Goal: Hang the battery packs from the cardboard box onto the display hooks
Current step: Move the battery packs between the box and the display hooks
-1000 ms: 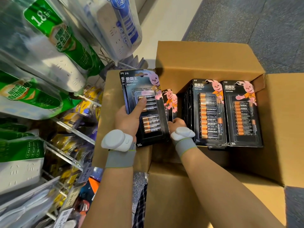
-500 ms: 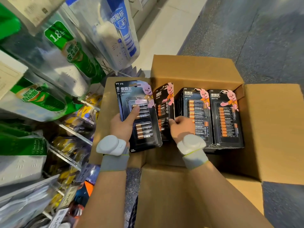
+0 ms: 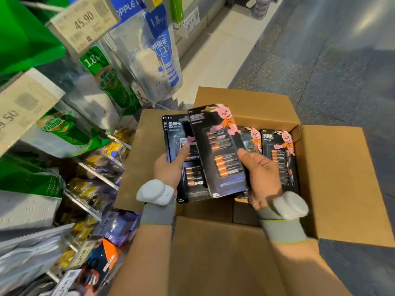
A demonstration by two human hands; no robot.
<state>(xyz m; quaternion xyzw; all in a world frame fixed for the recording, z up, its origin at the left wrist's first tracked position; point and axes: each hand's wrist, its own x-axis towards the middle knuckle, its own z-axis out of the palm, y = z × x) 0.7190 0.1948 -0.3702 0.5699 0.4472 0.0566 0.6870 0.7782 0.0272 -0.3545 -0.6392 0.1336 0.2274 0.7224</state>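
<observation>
Left hand: the left hand [image 3: 168, 169] is gripping the left pack [image 3: 193, 178] by its left edge. The thumb is pressing flat on the front, and the other fingers are hiding behind the card.
Right hand: the right hand [image 3: 261, 174] is holding the right pack [image 3: 220, 154] at its lower right edge. The thumb is lying on the front and the palm is turning upward. The fingers underneath are not showing.
Left pack: it is standing nearly upright over the box's left side, with its print facing the camera.
Right pack: it is tilting to the left and overlapping the left pack's right half. I cannot tell whether the two are touching.
Box: the box [image 3: 245, 103] is sitting open on the floor [image 3: 342, 71], with its flaps spreading outward.
Boxed packs: the boxed packs [image 3: 280, 154] are standing in rows at the right side of the box, partly behind the right hand.
Hooks: the hooks [image 3: 97, 175] are sticking out from the display on the left, just beside the box, and are carrying yellow and purple goods.
Bags: clear bags [image 3: 158, 56] with green and blue labels are hanging higher on the display.
Price tag: a price tag [image 3: 83, 24] is showing 45.90 at the upper left.
Wristbands: grey wristbands [image 3: 157, 214] with white pods are sitting on both wrists.
</observation>
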